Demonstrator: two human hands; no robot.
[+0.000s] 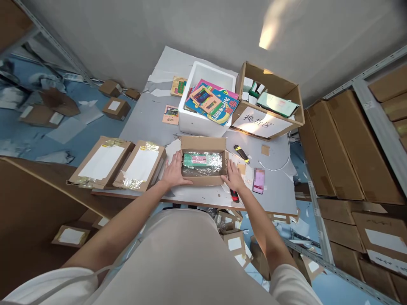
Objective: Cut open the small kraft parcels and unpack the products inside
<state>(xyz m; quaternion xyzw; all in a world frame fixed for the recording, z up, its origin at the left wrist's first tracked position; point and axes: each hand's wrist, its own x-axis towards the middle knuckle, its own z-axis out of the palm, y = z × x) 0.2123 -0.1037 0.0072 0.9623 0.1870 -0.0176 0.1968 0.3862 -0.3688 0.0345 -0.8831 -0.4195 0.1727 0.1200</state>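
Note:
An open cardboard box (203, 181) lies in front of me near the table's front edge, its flaps folded outward. Inside it rests a green and pink package (199, 159) wrapped in clear plastic. My left hand (174, 171) is spread against the box's left end, fingers apart. At the opposite end, my right hand (234, 176) touches the side with its fingers stretched out. Just below the right hand lies a red and black utility knife (234, 195), and a yellow and black utility knife (241, 153) sits beyond it.
Two taped cartons (101, 163) with white labels stand at the left. Behind are a white foam box (197, 123) topped with books and a carton (267, 123) with handwritten characters. A phone (258, 181) and white cable (280, 169) lie at the right. Shelving (365, 95) flanks the table.

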